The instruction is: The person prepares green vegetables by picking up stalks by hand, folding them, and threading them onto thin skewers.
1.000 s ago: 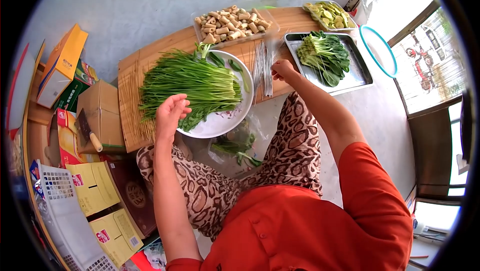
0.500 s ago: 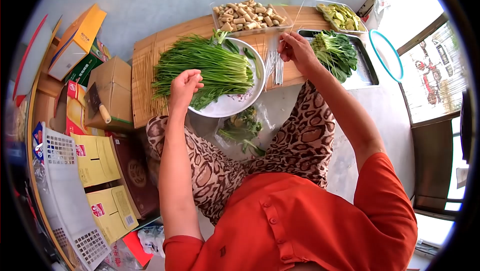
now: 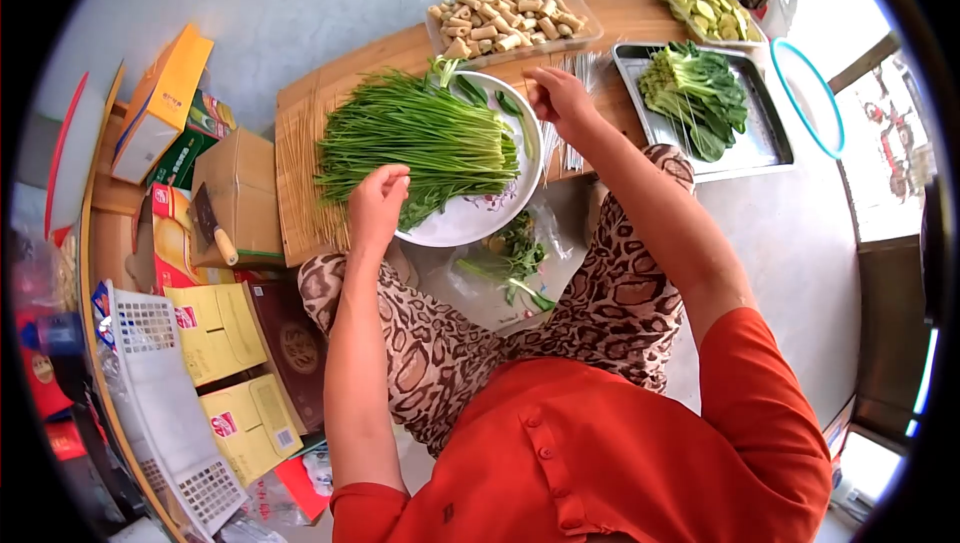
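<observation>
One wooden table [image 3: 625, 11] bears a white plate [image 3: 455, 223], largely hidden beneath long green stalks [image 3: 420, 138]; left hand [image 3: 378, 205] near them, right hand [image 3: 562, 103] overlapping thin sticks [image 3: 572, 159], fingers bent, whether either grips anything indiscernible.

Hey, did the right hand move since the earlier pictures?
Yes, the right hand moved left, away from the metal tray, towards the white plate.

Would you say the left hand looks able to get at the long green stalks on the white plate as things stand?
Probably yes: the left hand appears beside the near edge of the green stalks, and nothing visible blocks the way between them.
</observation>
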The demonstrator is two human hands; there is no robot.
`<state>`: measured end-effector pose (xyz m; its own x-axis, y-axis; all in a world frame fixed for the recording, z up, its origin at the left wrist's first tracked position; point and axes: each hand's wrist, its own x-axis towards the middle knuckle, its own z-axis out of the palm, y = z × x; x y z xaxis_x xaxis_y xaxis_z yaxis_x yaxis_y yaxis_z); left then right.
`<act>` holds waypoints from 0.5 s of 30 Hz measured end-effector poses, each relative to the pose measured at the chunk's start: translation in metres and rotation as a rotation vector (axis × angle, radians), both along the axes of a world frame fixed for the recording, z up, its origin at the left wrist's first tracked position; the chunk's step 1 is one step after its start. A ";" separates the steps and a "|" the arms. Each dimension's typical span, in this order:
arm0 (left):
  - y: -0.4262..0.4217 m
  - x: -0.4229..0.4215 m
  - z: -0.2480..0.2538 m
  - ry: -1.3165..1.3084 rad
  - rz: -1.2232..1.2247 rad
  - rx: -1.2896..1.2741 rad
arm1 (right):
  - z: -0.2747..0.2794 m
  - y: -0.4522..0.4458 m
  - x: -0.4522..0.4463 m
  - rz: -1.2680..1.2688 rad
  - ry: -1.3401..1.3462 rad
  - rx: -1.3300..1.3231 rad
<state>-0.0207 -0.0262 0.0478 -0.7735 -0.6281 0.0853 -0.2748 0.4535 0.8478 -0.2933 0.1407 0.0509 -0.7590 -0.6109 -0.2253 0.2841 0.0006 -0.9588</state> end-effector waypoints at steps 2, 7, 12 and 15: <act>0.004 -0.001 -0.001 -0.037 -0.044 -0.148 | 0.017 -0.004 0.004 0.069 -0.083 -0.194; 0.016 -0.020 0.007 -0.159 -0.221 -0.156 | 0.036 0.006 -0.003 0.057 0.022 -0.190; 0.049 -0.036 -0.007 -0.740 -0.632 -0.384 | 0.042 0.014 -0.010 0.043 0.013 -0.266; 0.051 -0.041 -0.013 -0.540 -0.596 -0.515 | 0.046 0.023 -0.011 0.049 0.030 -0.210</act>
<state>-0.0619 0.0248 0.0346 -0.9698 -0.1032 -0.2212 -0.1743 0.9272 0.3314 -0.3040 0.1634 0.0972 -0.7317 -0.6783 -0.0671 0.2599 -0.1866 -0.9474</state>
